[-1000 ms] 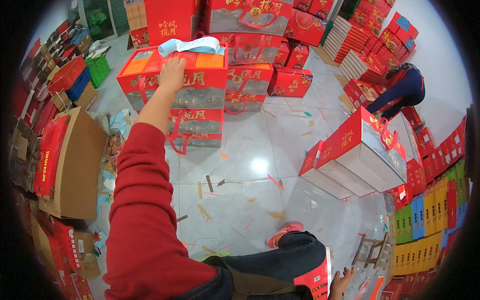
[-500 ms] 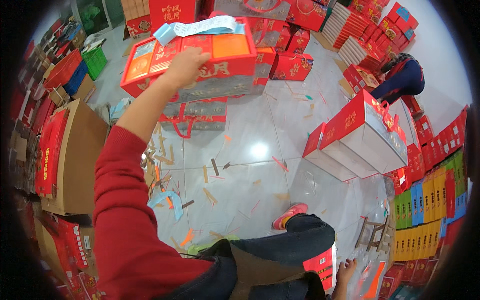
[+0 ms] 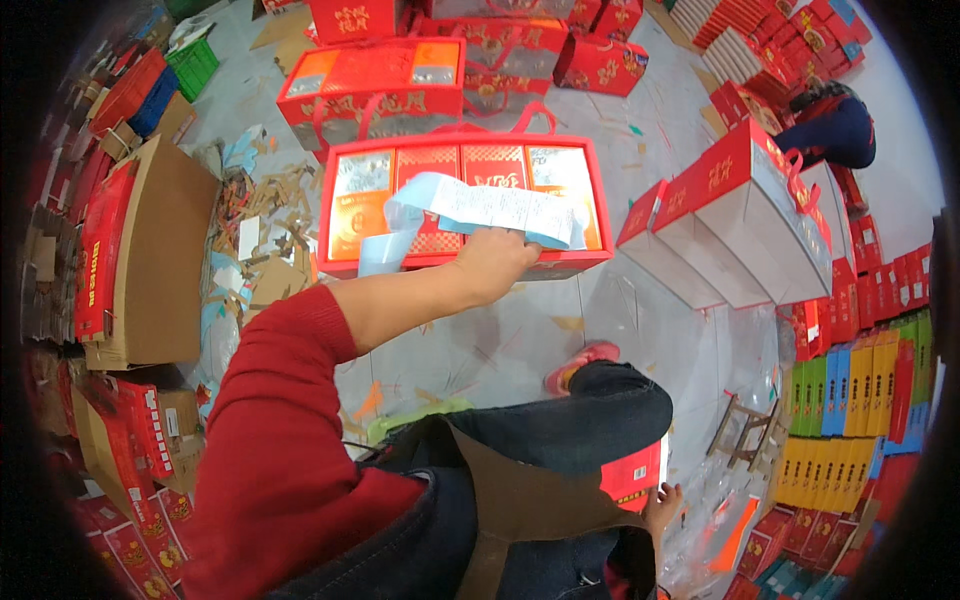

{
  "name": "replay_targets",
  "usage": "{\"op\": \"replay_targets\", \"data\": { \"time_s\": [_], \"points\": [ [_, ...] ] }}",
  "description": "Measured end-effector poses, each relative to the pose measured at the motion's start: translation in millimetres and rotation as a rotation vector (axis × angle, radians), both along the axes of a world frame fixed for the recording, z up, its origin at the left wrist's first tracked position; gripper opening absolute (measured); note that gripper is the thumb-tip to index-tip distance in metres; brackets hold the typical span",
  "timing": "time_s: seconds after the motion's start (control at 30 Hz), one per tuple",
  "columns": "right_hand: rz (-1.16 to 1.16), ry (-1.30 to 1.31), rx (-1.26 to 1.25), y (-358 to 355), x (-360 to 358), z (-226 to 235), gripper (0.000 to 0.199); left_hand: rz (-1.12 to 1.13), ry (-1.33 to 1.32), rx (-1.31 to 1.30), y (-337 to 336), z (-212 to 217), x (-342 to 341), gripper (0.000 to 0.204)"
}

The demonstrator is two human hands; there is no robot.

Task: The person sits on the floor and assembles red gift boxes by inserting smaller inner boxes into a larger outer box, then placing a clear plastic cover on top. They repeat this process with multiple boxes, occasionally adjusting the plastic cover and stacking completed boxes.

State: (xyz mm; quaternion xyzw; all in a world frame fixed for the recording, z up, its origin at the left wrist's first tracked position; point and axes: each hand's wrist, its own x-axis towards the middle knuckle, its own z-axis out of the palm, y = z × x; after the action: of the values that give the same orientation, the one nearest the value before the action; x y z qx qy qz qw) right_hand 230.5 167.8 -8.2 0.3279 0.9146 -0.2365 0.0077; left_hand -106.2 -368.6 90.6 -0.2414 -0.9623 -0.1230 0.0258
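Note:
My left hand (image 3: 495,265) is closed at the near long side of a red gift box (image 3: 345,235); its fingertips are partly hidden. Inside the open-topped box sit red, orange and silver packs. A printed paper strip (image 3: 505,208) with light-blue backing lies across them, just beyond my knuckles. A red handle loop (image 3: 537,112) stands at the box's far side. Low on the right, my right hand (image 3: 663,508) has its fingers apart beside the edge of a flat red package (image 3: 632,478), next to my leg.
More red gift boxes (image 3: 370,85) stand beyond. On the right are white-sided red boxes (image 3: 745,240), a bending person (image 3: 835,130), rows of coloured boxes (image 3: 850,390) and a small wooden stool (image 3: 745,432). A large carton (image 3: 165,260) and paper scraps (image 3: 270,210) lie left.
My left hand has brought the gift box nearer and to the right, away from the other boxes. The paper strip came along on top. My right hand has shifted slightly left, closer to the red package.

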Motion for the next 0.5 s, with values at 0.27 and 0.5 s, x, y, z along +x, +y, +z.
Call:
{"op": "replay_targets", "data": {
  "time_s": [0.27, 0.5],
  "points": [
    [0.553, -0.098, 0.231, -37, 63, 14, 0.036, 0.152, -0.242, 0.107, 86, -202, -42, 0.024],
    [0.315, -0.043, 0.113, -81, 36, 55, 0.028, 0.332, -0.359, 0.218, 146, -214, -102, 0.019]
  ]
}}
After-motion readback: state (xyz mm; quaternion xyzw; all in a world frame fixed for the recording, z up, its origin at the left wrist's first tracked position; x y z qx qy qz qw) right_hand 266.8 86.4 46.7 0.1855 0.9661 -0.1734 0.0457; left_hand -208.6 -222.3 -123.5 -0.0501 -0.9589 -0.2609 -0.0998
